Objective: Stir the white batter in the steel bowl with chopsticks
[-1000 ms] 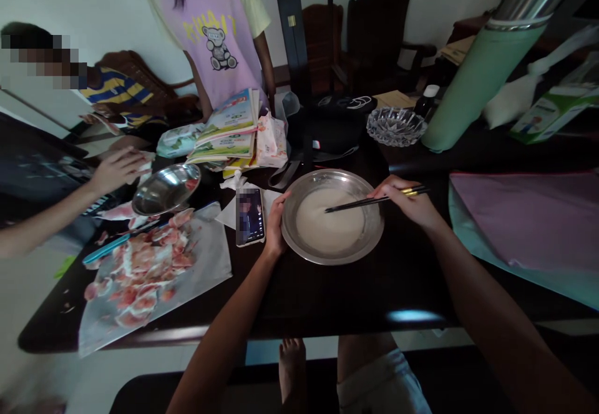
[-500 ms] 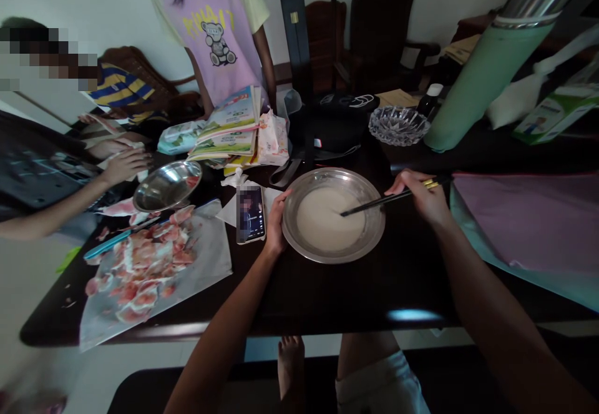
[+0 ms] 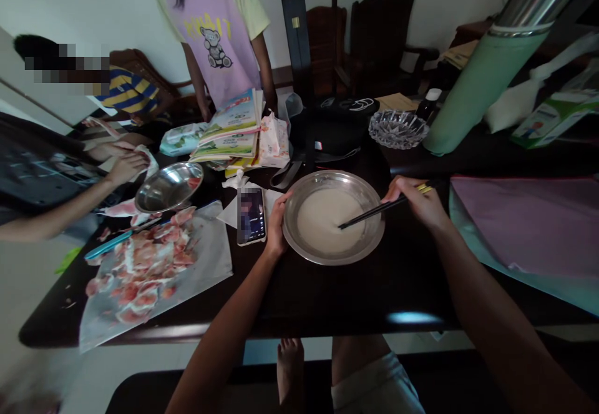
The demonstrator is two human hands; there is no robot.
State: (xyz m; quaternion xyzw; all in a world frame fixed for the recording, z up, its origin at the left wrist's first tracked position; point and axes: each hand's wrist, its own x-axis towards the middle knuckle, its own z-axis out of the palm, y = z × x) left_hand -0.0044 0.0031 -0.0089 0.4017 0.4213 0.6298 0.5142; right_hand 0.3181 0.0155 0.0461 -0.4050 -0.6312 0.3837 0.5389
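Note:
A steel bowl (image 3: 299,248) stands on the dark table in front of me, with a pale, milky liquid (image 3: 322,214) in it. My left hand (image 3: 277,223) grips the bowl's left rim, fingers along the outside. Above the right rim, my right hand (image 3: 416,200) is closed around a pair of black chopsticks (image 3: 374,210) with gold bands near the top. Their tips dip into the liquid near the bowl's middle. Just left of my left hand lies a lit phone (image 3: 251,215) on white paper.
Pinkish peel pieces and a blue-handled knife (image 3: 110,244) lie on a plastic sheet (image 3: 210,261) at left. Beyond are another steel bowl (image 3: 159,198) and a person's hands (image 3: 126,167). Books (image 3: 229,133), a glass dish (image 3: 397,130) and a green thermos (image 3: 486,83) stand farther back.
The chopstick tips have shifted slightly down and left within the liquid, and my right hand has moved a little left. My left hand stays on the bowl.

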